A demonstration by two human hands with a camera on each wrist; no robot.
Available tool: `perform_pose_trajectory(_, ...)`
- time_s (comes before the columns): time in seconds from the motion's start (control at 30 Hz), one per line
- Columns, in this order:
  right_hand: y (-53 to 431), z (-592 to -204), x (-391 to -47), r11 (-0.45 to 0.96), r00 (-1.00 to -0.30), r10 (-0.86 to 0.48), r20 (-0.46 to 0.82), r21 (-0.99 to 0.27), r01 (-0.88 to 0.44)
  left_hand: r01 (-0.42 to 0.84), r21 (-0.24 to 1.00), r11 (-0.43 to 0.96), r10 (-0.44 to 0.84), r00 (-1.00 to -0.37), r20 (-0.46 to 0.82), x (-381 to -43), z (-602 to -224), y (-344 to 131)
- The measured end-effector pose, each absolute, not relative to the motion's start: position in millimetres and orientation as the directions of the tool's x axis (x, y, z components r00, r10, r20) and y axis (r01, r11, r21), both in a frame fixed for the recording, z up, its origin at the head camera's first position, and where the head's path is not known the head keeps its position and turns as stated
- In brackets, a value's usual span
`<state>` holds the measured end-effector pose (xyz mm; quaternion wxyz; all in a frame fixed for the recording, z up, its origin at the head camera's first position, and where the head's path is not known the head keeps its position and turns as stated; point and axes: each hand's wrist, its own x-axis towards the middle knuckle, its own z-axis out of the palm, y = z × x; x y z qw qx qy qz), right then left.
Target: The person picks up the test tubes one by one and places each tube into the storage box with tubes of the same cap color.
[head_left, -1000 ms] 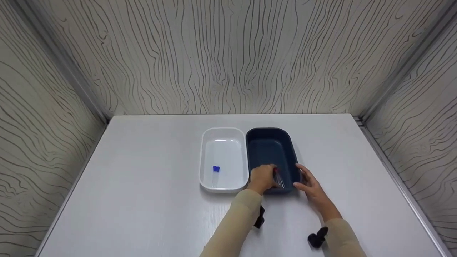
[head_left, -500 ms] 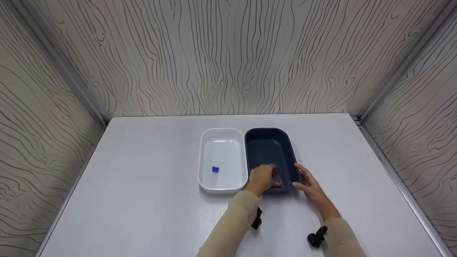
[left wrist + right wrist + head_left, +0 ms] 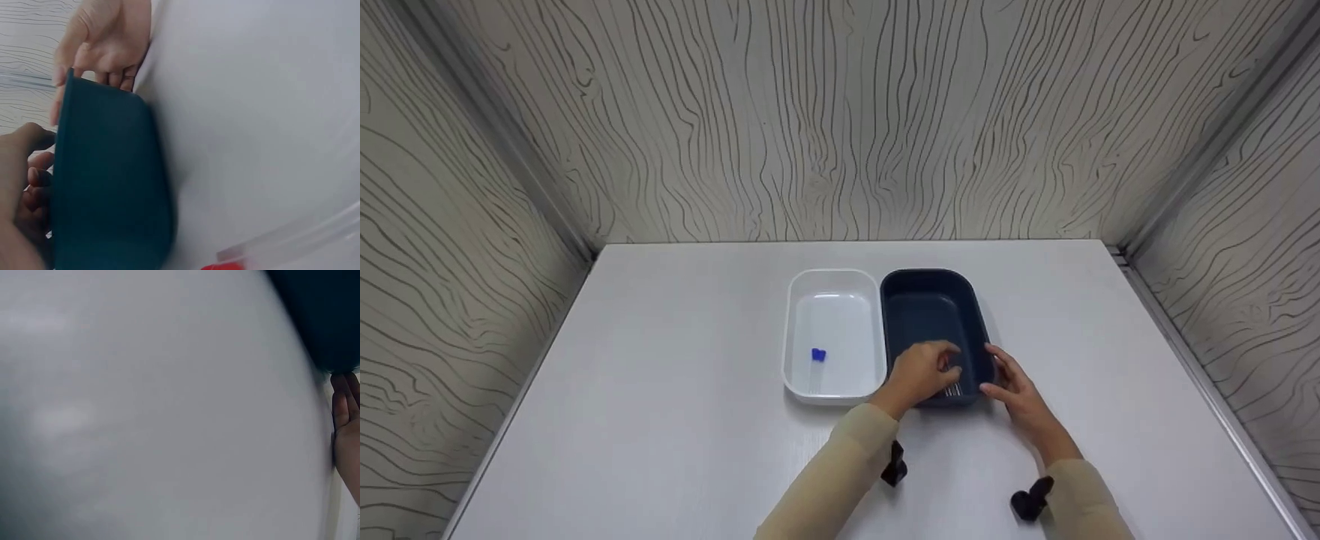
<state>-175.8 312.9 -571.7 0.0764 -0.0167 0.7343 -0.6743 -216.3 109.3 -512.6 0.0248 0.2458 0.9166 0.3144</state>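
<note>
My left hand (image 3: pixel 924 373) hangs over the near end of the dark blue tray (image 3: pixel 930 311), its thumb and index finger apart. Beneath it in the head view shows a clear, narrow thing (image 3: pixel 953 390) with pale streaks; a bit of red shows between the fingers, and the rest is hidden. In the left wrist view the left fingers (image 3: pixel 38 179) bend by the tray's rim. My right hand (image 3: pixel 1020 396) touches the tray's right side near the front corner, its fingers (image 3: pixel 340 408) fairly straight in the right wrist view.
A white tray (image 3: pixel 835 273) stands against the dark one's left side. A small blue piece (image 3: pixel 818 355) with a clear strip lies in it. Both trays are on a white table (image 3: pixel 697 420), with wood-patterned panels (image 3: pixel 840 120) around. Something red (image 3: pixel 225 266) shows low in the left wrist view.
The left hand has risen a little from the clear, red-ended thing; its thumb and index finger have parted from it. The right hand stays at the tray's side.
</note>
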Motion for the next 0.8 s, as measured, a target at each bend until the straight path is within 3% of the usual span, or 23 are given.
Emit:
perform_pose_trajectory(0.4,313,-572,-177,0.109,-0.989,-0.119,-0.085,-0.991,0.072,0.479,0.707,0.521,0.525,-0.832,0.177,-203,-502,95)
perform_pose_trajectory(0.8,314,-573,-178,0.119,-0.989,-0.106,-0.098,-0.989,0.086,0.610,0.676,0.414,0.648,-0.719,0.251,-180,-498,69)
